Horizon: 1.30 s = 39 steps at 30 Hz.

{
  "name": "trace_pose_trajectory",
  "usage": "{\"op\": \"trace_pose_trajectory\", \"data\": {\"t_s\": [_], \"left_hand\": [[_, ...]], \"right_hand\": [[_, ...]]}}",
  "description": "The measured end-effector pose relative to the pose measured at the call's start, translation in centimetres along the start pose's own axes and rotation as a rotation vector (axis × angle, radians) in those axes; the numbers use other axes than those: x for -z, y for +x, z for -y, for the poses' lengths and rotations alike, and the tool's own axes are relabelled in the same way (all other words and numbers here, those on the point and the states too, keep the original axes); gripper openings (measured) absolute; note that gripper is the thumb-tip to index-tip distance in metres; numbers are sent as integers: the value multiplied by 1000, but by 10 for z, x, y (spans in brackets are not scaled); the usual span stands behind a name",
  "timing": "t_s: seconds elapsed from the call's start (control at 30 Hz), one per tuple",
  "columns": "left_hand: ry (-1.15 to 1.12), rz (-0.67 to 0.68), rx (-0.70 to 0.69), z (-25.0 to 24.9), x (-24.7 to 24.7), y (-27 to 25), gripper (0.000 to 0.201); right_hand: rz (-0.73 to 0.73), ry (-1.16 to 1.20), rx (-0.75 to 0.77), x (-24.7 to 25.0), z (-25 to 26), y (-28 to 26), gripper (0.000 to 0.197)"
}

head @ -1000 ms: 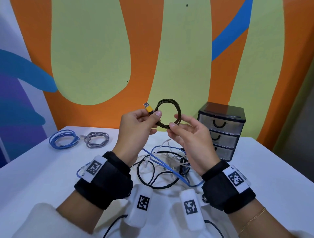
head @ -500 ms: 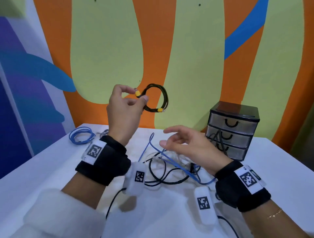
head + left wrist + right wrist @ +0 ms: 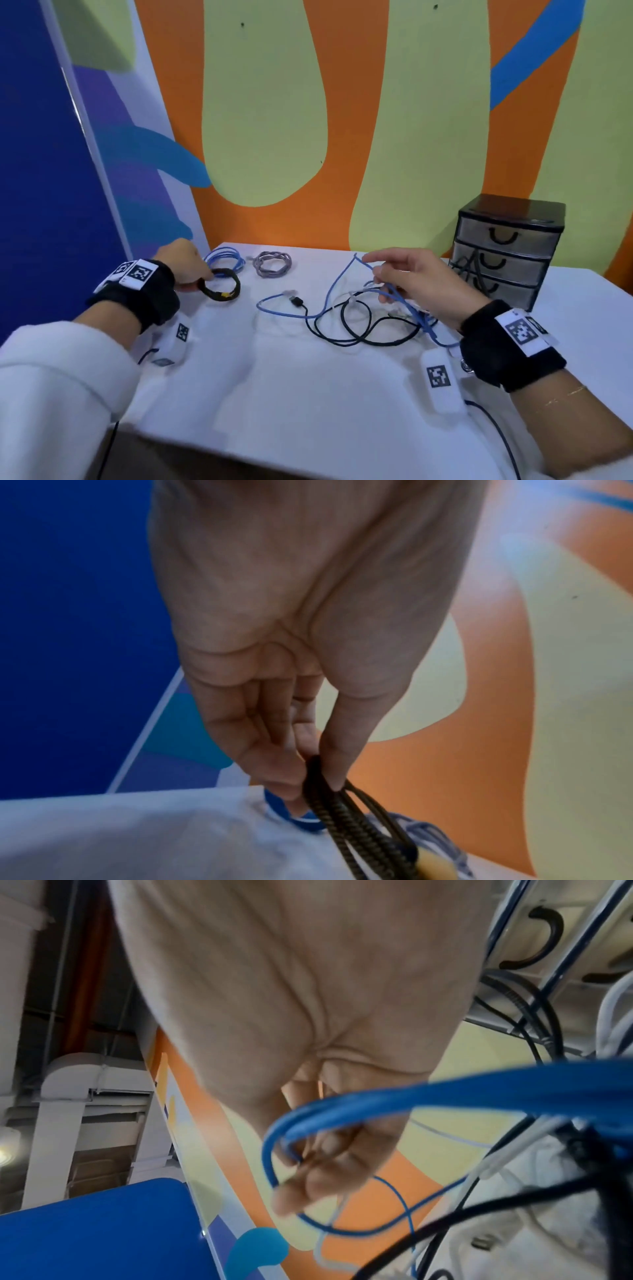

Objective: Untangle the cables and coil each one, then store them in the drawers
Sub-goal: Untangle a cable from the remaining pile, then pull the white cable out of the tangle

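Note:
My left hand (image 3: pixel 191 270) pinches a coiled dark braided cable (image 3: pixel 221 287) with yellow plugs, low over the table at the far left; the wrist view shows thumb and fingers gripping the dark braided cable (image 3: pixel 346 821). A coiled blue cable (image 3: pixel 224 260) and a coiled grey cable (image 3: pixel 272 263) lie just behind it. My right hand (image 3: pixel 387 277) holds a loop of the loose blue cable (image 3: pixel 337 284) above the tangle of black, white and blue cables (image 3: pixel 370 322); its fingers curl round that blue cable (image 3: pixel 294 1139).
A small black chest with three clear drawers (image 3: pixel 507 250), all closed, stands at the back right against the wall, with black cable running up its front. The white table (image 3: pixel 308 394) has its near edge at the bottom of the head view.
My left hand has carried the dark coil from mid-air down and left to the table beside the blue coil. My right hand has dropped onto the tangle and taken up the blue cable.

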<state>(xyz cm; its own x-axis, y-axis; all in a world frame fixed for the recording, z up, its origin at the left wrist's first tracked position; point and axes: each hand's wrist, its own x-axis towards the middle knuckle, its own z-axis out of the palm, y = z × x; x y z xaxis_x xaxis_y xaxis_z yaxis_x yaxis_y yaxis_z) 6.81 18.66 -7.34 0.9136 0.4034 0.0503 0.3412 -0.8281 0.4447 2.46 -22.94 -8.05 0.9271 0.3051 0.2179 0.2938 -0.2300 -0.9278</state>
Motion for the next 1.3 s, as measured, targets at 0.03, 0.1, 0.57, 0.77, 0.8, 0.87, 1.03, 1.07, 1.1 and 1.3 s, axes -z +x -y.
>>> {"op": "trace_pose_trajectory", "data": {"t_s": [0.03,0.1,0.57,0.77,0.8,0.87,1.03,1.07,1.1,1.3], "left_hand": [[33,-7,17,5,-2,1,23],[101,-4,55,10,-5,0,25],[-526,131,-897,-174,-10,-96,48],[-651,265,-1079,-224,-38,-112,24],[-672,242,-1083,-226,-42,-111,23],[-697,193,-1080,-225,-50,-109,24],[-754,-31,-1037,-214,-55,-113,34],[-776,-112,-1042,-213,-53,-113,29],[-797,-207,-1052,-211,-50,-112,23],[-881,-648,-1007,-202,-43,-111,26]], "right_hand": [[-30,61,13,0,-1,1,22],[-86,159,38,1,-2,3,23],[-286,197,261,13,13,-1,21],[-331,221,321,21,11,2,20],[-326,254,308,22,10,3,20],[-305,280,285,24,10,4,20],[-124,224,243,29,10,-2,26],[-77,191,235,29,11,-5,27],[-29,155,233,29,12,-6,25],[-62,28,224,18,9,-2,14]]}}
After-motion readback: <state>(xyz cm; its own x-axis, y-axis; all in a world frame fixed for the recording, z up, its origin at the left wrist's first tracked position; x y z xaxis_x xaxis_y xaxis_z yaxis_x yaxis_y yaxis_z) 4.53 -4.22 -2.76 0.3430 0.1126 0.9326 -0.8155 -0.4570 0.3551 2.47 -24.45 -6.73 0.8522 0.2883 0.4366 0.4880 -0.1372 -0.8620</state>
